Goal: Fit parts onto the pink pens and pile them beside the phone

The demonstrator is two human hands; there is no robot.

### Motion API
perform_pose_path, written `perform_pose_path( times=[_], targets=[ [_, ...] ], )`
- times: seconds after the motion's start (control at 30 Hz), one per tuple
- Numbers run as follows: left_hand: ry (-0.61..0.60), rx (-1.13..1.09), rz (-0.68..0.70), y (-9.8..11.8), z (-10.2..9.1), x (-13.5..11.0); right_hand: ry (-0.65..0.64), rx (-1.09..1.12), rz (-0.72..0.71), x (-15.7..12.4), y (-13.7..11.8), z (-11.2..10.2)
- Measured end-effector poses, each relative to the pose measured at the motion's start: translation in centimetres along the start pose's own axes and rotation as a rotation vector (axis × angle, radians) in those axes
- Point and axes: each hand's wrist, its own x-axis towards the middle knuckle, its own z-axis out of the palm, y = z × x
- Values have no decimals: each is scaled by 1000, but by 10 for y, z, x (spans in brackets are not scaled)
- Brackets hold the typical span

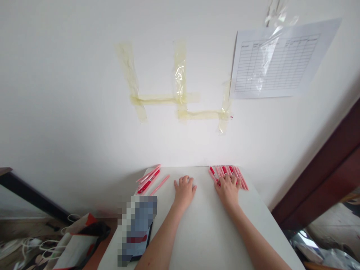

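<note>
On the white tabletop [205, 225] my left hand [184, 192] rests palm down, its fingers apart and nothing in them. My right hand [228, 192] lies over the near ends of a row of pink and red pens [243, 179] at the back right, fingertips spread across them. Part of that row is hidden under the fingers. To the left of my left hand lies a single pink pen [160, 185], set at a slant. Beyond it, at the back left edge, a small pile of pink and red pens [149, 182] leans together.
A phone [137, 230], its screen blurred out, lies at the table's left. Behind the table rises a white wall [84, 93] with yellowed tape [157, 100] and a printed table sheet [277, 62]. Bags [80, 240] stand on the floor at left; dark red wood [317, 176] flanks the right.
</note>
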Motion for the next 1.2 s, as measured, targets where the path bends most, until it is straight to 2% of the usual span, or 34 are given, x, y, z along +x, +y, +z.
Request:
perform_pose_path(
  times=[0.47,0.97,1.2],
  targets=[
    [18,7,7,1,0,0,-150,-96,83,7,-6,-8],
    [34,-2,12,0,-1,0,-83,-67,69,5,-6,-6],
    [69,-19,0,-2,-7,1,-33,92,-70,1,-10,-9]
  ],
)
